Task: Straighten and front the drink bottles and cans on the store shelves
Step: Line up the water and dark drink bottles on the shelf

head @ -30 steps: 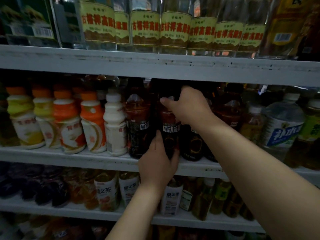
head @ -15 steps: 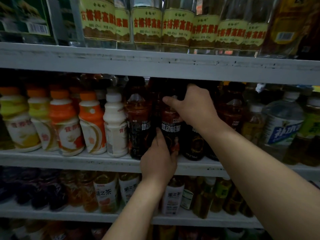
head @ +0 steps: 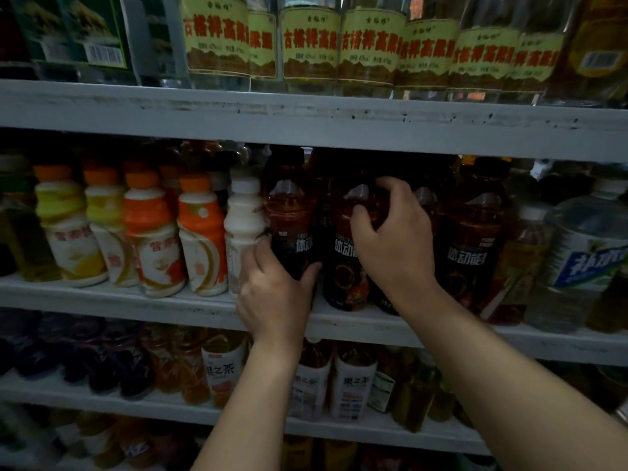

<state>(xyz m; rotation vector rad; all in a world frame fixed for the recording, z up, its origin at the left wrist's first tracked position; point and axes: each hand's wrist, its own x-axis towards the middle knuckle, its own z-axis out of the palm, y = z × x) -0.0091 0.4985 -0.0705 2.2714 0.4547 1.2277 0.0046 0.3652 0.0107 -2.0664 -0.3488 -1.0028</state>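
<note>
My left hand (head: pixel 272 297) is wrapping low around the leftmost dark bottle (head: pixel 290 219) on the middle shelf (head: pixel 119 300), thumb and fingers closed on its base so I am able to turn the label forward; my right hand (head: pixel 394 239) is clasping the shoulder of the second dark bottle (head: pixel 343 253) just beside it, steadying it upright; both are standing at the shelf's front edge; caps are lost in shadow under the upper shelf; rear rows are too dim to judge; right-hand label is partly covered.
</note>
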